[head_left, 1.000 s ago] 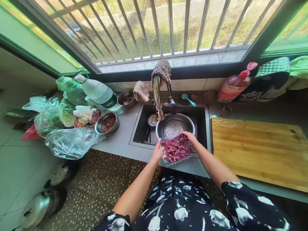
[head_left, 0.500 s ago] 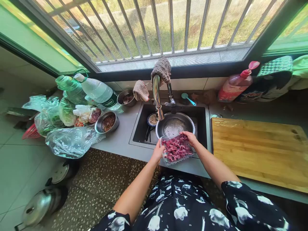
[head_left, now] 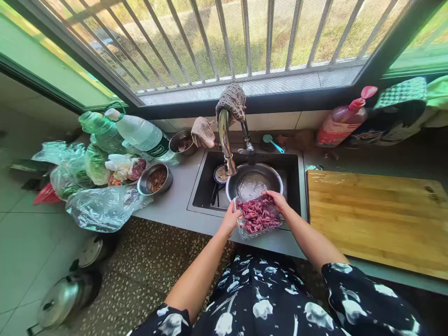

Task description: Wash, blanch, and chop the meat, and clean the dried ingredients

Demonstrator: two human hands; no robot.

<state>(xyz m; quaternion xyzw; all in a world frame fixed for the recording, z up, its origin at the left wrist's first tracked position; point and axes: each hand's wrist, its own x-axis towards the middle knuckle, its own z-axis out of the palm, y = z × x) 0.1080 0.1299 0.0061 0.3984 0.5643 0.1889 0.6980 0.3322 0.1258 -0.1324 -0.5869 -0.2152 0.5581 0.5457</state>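
Meat tray held over sink edge, two hands.
Bags (head_left: 101, 205) of vegetables, water bottle (head_left: 142, 135) and small steel bowl (head_left: 155, 178) on worktop (head_left: 175, 205) at left; left hand (head_left: 231, 218) closed on the near-left side of a clear plastic tray (head_left: 258, 217) of red meat strips, at the front rim of the sink (head_left: 206, 182); steel basin (head_left: 254, 179) under tap (head_left: 224, 135) just behind; right hand (head_left: 278, 200) gripping the tray's far-right corner; wooden board (head_left: 378, 219) at right.

2 bottles (head_left: 140, 135), 3 metal bowls (head_left: 254, 182)
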